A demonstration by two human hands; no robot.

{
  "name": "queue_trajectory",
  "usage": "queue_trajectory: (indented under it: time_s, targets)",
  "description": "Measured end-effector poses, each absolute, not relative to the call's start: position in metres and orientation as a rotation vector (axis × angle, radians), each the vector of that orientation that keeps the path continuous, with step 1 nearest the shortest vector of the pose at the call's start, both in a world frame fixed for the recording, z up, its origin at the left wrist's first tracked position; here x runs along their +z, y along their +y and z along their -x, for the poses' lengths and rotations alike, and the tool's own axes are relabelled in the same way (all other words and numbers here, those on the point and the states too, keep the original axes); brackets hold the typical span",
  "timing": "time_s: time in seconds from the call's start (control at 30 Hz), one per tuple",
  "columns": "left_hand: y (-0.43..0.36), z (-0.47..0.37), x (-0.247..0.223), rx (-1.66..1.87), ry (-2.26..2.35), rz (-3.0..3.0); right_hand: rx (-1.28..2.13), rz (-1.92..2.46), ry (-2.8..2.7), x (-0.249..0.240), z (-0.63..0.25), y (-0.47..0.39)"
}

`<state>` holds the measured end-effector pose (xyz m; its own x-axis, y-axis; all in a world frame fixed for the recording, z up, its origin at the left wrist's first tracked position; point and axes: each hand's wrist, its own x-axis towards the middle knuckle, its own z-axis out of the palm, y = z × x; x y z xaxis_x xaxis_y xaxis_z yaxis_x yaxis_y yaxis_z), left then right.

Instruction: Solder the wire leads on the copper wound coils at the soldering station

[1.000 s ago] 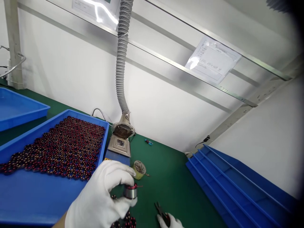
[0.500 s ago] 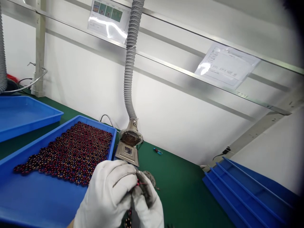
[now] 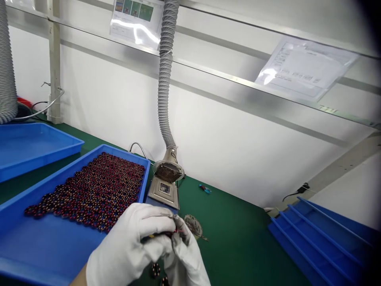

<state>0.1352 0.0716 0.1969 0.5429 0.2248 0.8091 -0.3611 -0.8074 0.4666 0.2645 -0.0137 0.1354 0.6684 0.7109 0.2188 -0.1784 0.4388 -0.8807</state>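
Both my hands wear white gloves and meet at the lower middle. My left hand [image 3: 129,244] is closed, its fingers pinching a small dark wire-wound ring coil [image 3: 169,233], mostly hidden by the gloves. My right hand [image 3: 189,252] pinches the coil's thin red wire end [image 3: 178,230] between thumb and fingertips, which look grey and soiled. Under the hands, another ring coil [image 3: 155,270] shows above the green table, with part of one more at the bottom edge. Left of my hands, a blue tray [image 3: 53,242] holds rows of many such black, red and copper-coloured coils.
Behind my hands stands a small metal solder pot [image 3: 154,190] under a fume hood [image 3: 169,169] on a grey hose. A stained round dish [image 3: 193,225] and blue-red cutters [image 3: 204,189] lie right of it. Blue trays [image 3: 321,242] are stacked at right; another tray [image 3: 38,153] sits far left.
The view has shifted, so the surroundings sit further right. My hands stay together at the coil; the left fingers have parted slightly, and a ring coil beneath shows more clearly.
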Motion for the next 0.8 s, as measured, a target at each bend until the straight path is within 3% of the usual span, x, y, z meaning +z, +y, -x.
queue_trajectory:
  time_s: [0.23,0.33,0.53,0.8]
  targets:
    - [0.082,-0.137,0.189,1.08,0.09,-1.728,1.03,0.838,-0.549,0.155,-0.268,-0.024]
    - [0.08,-0.132,0.19,1.027,0.215,-1.696,1.009,0.795,-0.528,0.156,-0.256,-0.032]
    - [0.069,-0.138,0.195,1.067,-0.038,-2.083,0.882,0.784,-0.53,0.148,-0.241,-0.035]
    - [0.074,-0.146,0.186,0.958,0.037,-1.501,0.908,0.871,-0.663,0.123,-0.268,-0.012]
